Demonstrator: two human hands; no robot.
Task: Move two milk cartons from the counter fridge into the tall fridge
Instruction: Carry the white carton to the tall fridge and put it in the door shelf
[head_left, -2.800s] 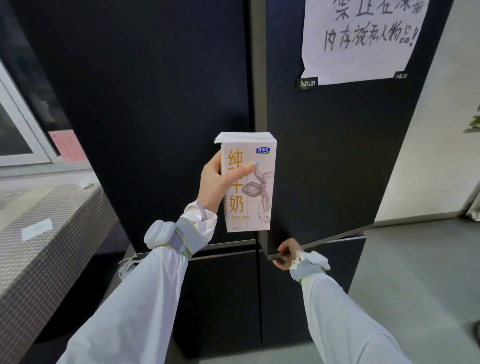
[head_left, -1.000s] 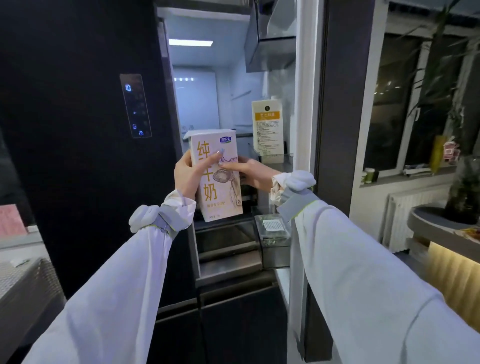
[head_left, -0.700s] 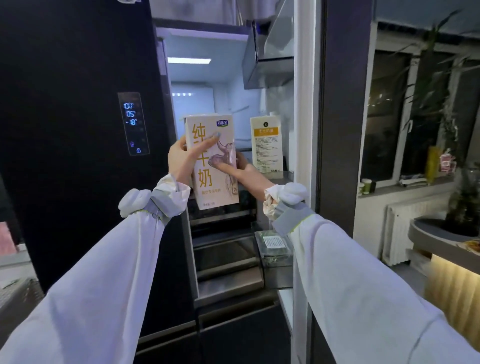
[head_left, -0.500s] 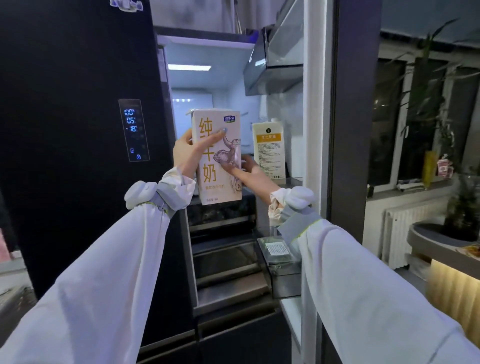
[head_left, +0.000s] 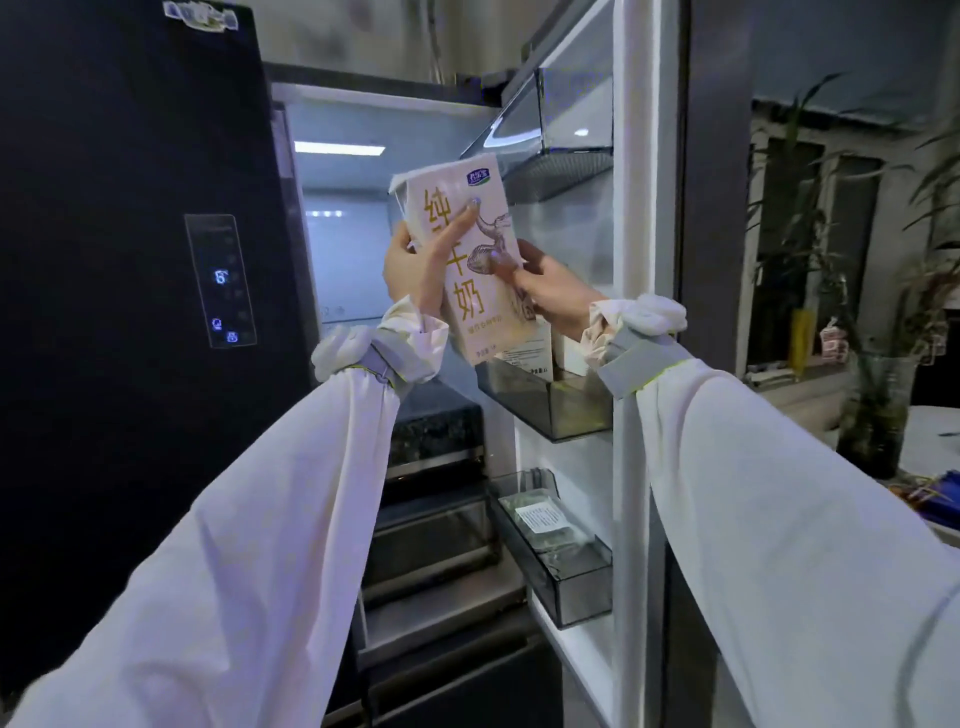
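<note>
Head view: left hand (head_left: 415, 270) and right hand (head_left: 545, 291) both grip the tilted milk carton (head_left: 467, 260), printed 纯牛奶, above the door bin (head_left: 550, 410) of the open tall fridge (head_left: 130, 260). Behind it, a second carton (head_left: 535, 351) is mostly hidden; its small print is unreadable.

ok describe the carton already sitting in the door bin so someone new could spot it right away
Start at the open fridge door on the right and find its middle clear bin, under the two hands. A carton stands in it, mostly hidden behind the held milk carton. Only its white lower part with small dark print shows, whereas the held one is tilted, with big gold characters.
</note>
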